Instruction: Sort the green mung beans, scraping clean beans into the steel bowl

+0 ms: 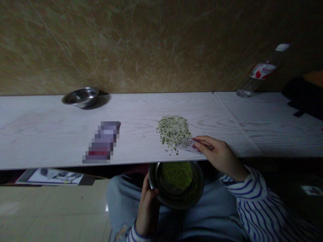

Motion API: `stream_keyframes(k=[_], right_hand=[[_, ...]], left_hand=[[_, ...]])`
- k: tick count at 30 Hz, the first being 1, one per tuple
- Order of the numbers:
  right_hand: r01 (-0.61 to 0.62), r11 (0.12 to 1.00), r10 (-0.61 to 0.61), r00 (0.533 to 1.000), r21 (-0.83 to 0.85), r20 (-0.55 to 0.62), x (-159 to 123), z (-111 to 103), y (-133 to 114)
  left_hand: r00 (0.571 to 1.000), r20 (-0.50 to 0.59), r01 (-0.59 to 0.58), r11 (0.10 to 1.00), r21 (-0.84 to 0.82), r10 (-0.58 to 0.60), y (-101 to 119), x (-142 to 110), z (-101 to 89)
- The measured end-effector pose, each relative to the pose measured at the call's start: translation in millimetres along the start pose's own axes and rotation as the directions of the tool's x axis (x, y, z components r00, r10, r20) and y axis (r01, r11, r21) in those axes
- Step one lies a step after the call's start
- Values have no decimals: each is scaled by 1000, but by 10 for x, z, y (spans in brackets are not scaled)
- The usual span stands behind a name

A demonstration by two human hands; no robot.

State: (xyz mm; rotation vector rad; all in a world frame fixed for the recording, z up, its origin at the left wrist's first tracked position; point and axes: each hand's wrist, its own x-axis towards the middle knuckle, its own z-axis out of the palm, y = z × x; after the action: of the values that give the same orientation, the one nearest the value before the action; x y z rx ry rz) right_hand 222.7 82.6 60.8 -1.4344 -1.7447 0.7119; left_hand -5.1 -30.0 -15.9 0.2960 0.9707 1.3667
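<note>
My left hand [148,205] grips the left rim of a metal bowl [198,193] that sits over my lap, just below the table edge. Green mung beans [178,174] lie inside the bowl. Above it on the table is a spread-out heap of white grains mixed with green beans [174,131]. Between the thumb and fingers of my right hand [222,154] is a clear plastic piece [185,144], its exact kind hard to make out. Its far end touches the heap's lower right edge, and a few loose beans lie near the table edge.
An empty metal bowl [82,98] stands at the back left by the wall. A pixelated flat object [102,143] lies left of the heap. On the right are a clear plastic bottle [262,72] and a dark item [304,97]. Papers [50,176] show under the table.
</note>
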Motion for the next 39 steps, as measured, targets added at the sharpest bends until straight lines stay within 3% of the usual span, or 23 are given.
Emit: stream_keyframes(k=[19, 31, 39], right_hand=[[-9, 997, 4, 998, 78, 56, -12, -7, -52], [13, 998, -18, 995, 57, 97, -1, -2, -120], [25, 999, -29, 994, 37, 106, -31, 5, -110]], left_hand=[[999, 32, 24, 1000, 11, -24, -4, 21, -45], [999, -22, 37, 996, -76, -38, -17, 28, 0], [999, 11, 33, 998, -57, -33, -18, 23, -15]])
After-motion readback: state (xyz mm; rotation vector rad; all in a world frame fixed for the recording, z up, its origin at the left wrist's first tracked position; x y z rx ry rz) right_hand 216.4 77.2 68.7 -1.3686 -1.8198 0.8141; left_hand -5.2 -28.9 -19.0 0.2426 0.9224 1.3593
